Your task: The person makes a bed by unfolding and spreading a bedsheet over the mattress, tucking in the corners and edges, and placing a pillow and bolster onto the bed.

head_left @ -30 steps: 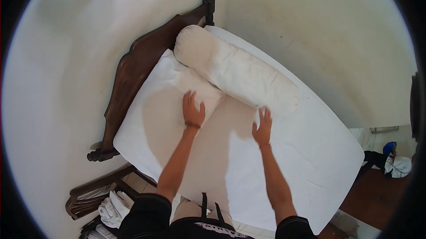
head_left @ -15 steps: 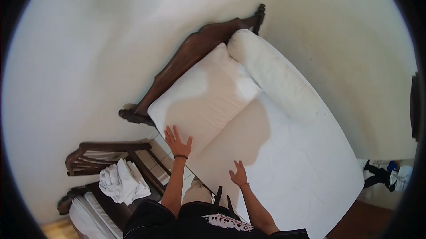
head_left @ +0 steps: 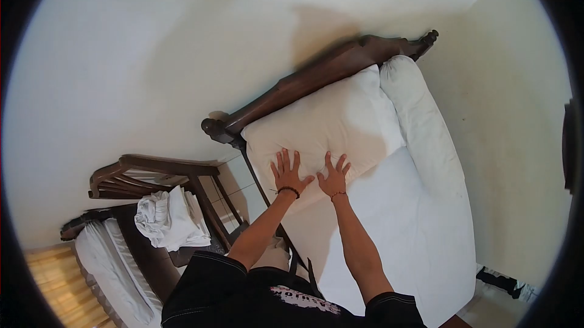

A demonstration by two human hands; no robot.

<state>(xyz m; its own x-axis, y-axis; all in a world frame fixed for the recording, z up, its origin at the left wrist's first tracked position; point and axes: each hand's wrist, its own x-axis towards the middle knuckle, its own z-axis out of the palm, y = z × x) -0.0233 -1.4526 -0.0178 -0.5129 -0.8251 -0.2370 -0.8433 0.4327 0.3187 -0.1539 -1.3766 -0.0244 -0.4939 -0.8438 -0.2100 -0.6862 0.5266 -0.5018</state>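
A white pillow (head_left: 328,115) lies against the dark wooden headboard (head_left: 316,78). Both palms rest on its near part, fingers spread. My left hand (head_left: 290,176) is on the left, with a dark bracelet at the wrist. My right hand (head_left: 334,176) is just beside it, thumb close to the other thumb. Neither hand grips anything. A long white bolster (head_left: 423,121) lies along the bed's far right side, beside the pillow. Beneath them the mattress wears a white sheet (head_left: 389,230).
A wooden chair (head_left: 158,164) with folded white cloths (head_left: 171,218) stands at the left of the bed. Behind it is another bed with white bedding (head_left: 115,273), near a yellow curtain (head_left: 67,285). Part of a person in dark clothing (head_left: 502,280) shows at lower right.
The view has turned left, so the bed appears farther right. My hands, apart before, have come together onto the pillow. More of the chair and the other bed shows.
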